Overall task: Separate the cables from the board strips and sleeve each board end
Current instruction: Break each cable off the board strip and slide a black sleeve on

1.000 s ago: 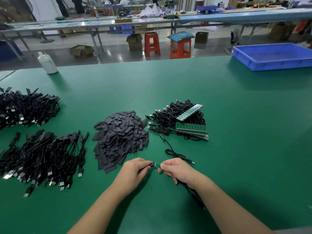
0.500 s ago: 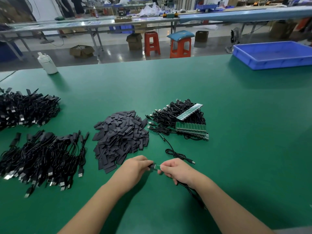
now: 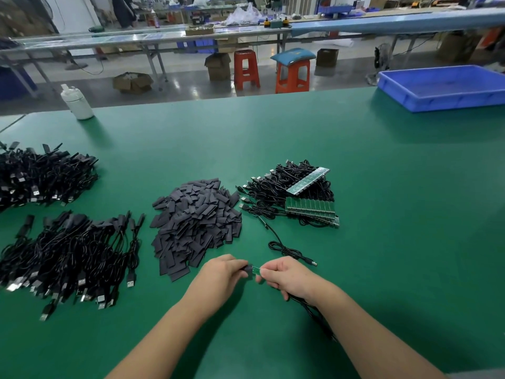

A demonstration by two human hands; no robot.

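Presently, we hold one small green board end (image 3: 256, 269) above the near-middle of the green tabletop (image 3: 382, 214), between both hands. Our left hand (image 3: 222, 274) has its fingers curled round a black sleeve (image 3: 248, 270), which sits at the left tip of that board end. Our right hand (image 3: 287, 277) pinches the right side of the board end between thumb and forefinger, with the remaining fingers curled round its black cable (image 3: 314, 313), which trails back beneath the right forearm toward the near edge. A second loose cable (image 3: 284, 248) lies coiled on the tabletop just beyond the right hand. Further toward the middle, a pile of black sleeves (image 3: 195, 225) lies to the left of a tangle of cables bearing green board strips (image 3: 310, 207). Two heaps of black cables (image 3: 68, 258) lie toward the left edge. A blue tray (image 3: 442, 101) rests at the far right corner, and a white bottle (image 3: 78, 101) stands at the far edge on the left.
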